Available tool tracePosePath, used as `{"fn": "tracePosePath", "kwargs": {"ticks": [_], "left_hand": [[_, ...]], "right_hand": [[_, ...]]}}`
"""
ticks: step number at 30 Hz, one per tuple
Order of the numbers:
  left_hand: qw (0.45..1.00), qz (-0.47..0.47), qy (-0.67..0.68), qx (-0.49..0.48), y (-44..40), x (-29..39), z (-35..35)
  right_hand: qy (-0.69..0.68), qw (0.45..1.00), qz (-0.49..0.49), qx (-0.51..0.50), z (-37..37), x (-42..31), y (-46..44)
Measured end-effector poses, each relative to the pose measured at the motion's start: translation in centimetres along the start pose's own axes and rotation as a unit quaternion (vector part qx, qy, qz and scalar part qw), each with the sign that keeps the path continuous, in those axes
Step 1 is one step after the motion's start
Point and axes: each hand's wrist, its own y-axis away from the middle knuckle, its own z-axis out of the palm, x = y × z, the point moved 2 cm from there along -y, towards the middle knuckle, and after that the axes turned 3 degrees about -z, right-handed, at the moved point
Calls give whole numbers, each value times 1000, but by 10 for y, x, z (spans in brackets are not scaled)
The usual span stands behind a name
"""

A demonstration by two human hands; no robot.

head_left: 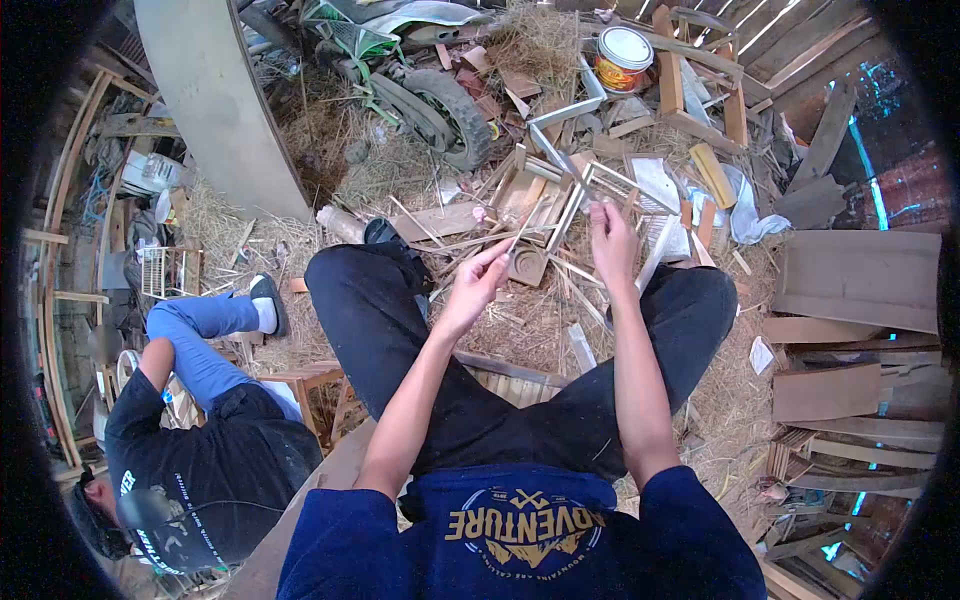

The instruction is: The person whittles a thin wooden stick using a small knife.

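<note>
My left hand (478, 287) is closed in a pinch on a thin wooden stick (521, 232), which points up and away from me. Apart from it, my right hand (612, 243) is closed around a thin grey blade-like tool (581, 182); its exact kind is hard to make out. Between and beyond the hands lie a small slatted wooden frame (612, 184) and a wooden block with a round recess (527, 264). Loose sticks are scattered around them on the straw.
A person (215, 470) in blue trousers sits at my left. Ahead are a tire (455, 120), a paint bucket (623, 58) and a wooden frame (685, 95). A large curved panel (215, 100) leans at upper left. Boards (855, 280) are stacked at right.
</note>
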Motion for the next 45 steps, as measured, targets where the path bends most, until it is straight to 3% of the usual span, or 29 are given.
{"fn": "tracePosePath", "kwargs": {"ticks": [3,6,9,11,15,18,20,21,24,27,30,33,34,37,38,41,42,45], "left_hand": [[999,24,-33,13,-3,3,1],[999,14,-33,20,-9,7,2],[999,14,-29,7,-5,8,2],[999,-13,12,-30,4,11,1],[1000,11,-20,-3,-4,3,-2],[1000,-3,18,-1,-10,2,-1],[999,35,-17,26,-9,2,0],[999,33,-34,24,-6,2,1],[997,26,-67,16,0,6,-1],[1000,-15,-7,-22,-4,6,-2],[1000,-12,4,-17,-13,-3,-3],[1000,-3,-15,-11,-5,3,-1],[1000,0,-18,-17,-4,1,-1],[999,-5,1,-41,-3,-1,-4],[999,-8,7,-50,-3,-1,-4],[999,-11,18,-29,-4,2,1],[1000,-12,20,-19,-3,1,1],[1000,3,16,-1,-3,-2,-4]], "right_hand": [[-56,970,-233,-38,14,-21,24],[47,931,-361,-32,38,-2,28],[-55,996,-73,12,33,29,6],[20,1000,-15,-10,11,13,3],[-61,976,-204,-44,17,-33,37],[23,927,-373,-30,30,-16,34],[-59,990,-125,14,28,15,7],[-100,994,3,36,27,27,0],[20,996,-81,-15,1,-9,3],[-36,947,-320,-20,21,-26,32],[46,948,-314,11,29,-19,29],[-62,997,20,-49,17,-1,7],[18,995,-98,-13,16,1,3],[-35,966,-255,12,28,-24,21],[-42,978,-203,-35,27,-30,33],[36,970,-237,-28,32,-3,23],[8,993,-79,-90,24,-1,16],[-88,992,-76,40,14,-4,8]]}}
